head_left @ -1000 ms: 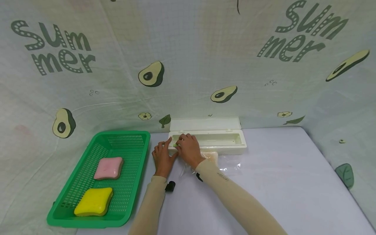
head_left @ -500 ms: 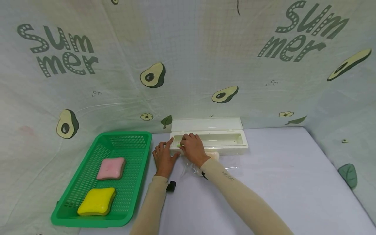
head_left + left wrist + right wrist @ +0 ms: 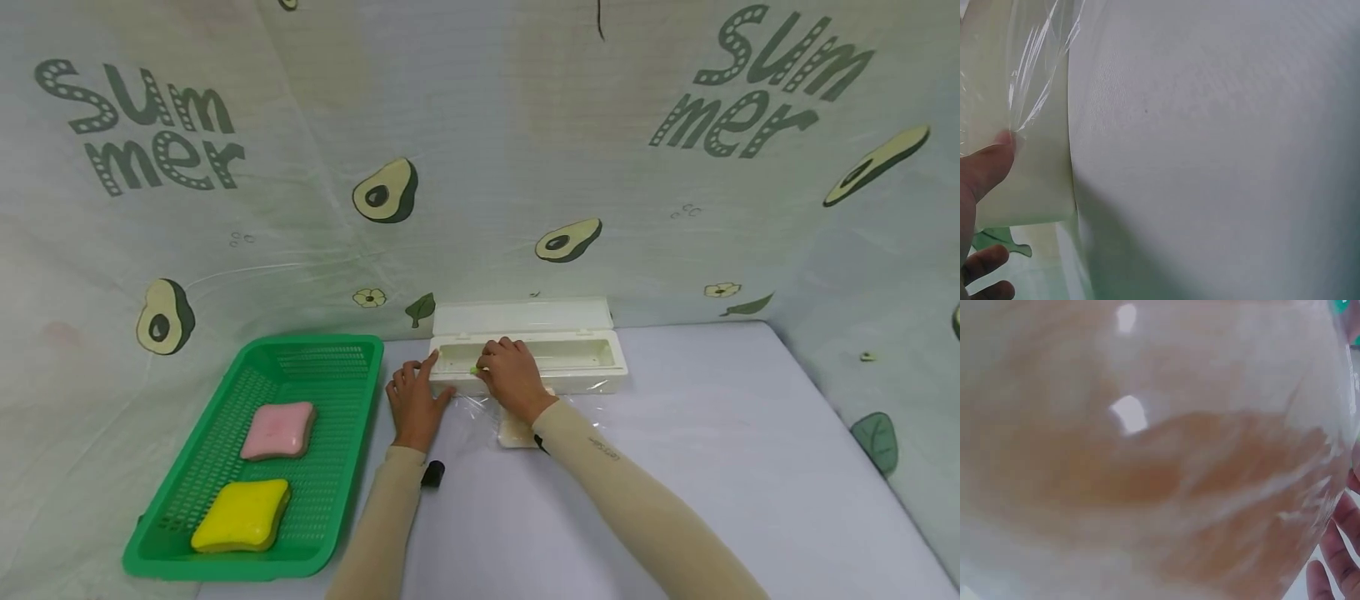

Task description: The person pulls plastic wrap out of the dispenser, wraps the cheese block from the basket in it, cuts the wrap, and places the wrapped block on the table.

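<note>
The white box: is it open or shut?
Open: the white box shows its inside, its lid raised at the back.

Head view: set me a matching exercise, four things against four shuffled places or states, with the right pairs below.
1. Pink block
2. White box
3. Left hand
4. Right hand

A. At the box's left end
B. In the green basket, beyond the yellow block
C. Holding a small green piece
D. With its lid open

Pairs: 1-B; 2-D; 3-A; 4-C
</note>
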Demonstrator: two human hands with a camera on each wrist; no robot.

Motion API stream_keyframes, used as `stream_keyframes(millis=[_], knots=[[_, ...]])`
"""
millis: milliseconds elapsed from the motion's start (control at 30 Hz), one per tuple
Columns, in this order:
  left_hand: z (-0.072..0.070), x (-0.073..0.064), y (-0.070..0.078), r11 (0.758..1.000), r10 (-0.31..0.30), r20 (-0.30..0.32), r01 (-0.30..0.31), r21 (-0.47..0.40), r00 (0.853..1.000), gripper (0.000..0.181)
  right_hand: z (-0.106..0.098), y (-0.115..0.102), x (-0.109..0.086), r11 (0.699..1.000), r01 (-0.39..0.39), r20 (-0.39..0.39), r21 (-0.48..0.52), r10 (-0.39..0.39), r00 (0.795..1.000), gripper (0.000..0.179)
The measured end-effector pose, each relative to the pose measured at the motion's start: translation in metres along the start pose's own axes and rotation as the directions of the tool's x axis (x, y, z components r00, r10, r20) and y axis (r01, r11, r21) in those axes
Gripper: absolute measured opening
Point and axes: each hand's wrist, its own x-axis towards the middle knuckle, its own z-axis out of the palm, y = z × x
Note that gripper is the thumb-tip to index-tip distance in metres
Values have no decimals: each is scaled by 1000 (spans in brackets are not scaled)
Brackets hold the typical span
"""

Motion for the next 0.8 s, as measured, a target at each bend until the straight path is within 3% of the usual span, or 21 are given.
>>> stream_keyframes(millis=[233, 400, 800], knots=[[-3, 1, 2, 1000, -15, 38, 15, 1, 999, 78, -10, 15, -11, 998, -25, 6, 55, 24, 1000, 9], [-3, 0, 2, 1000, -7, 21, 7, 3, 1000, 78, -16, 22, -17, 998, -33, 19, 53, 32, 999, 8], [-3, 0, 1, 1000, -17, 29, 16, 14, 999, 79, -28, 46, -33, 999, -13, -11, -40, 13, 1000, 7]])
